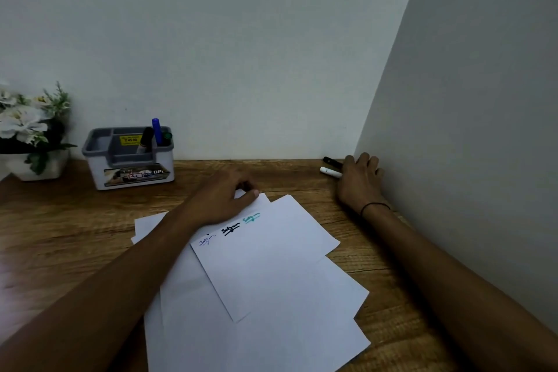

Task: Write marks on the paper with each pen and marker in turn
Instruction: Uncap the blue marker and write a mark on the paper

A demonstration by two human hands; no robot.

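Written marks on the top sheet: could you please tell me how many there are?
3, in a row along its far edge: a thin blue mark, a bold black mark and a teal mark. The left hand may hide more.

White flowers (pixel 22 124) in a pot

- Both forearms bare, no sleeves in view.
- Right wrist wears a thin black band (pixel 375 206).
- No rings visible on either hand.
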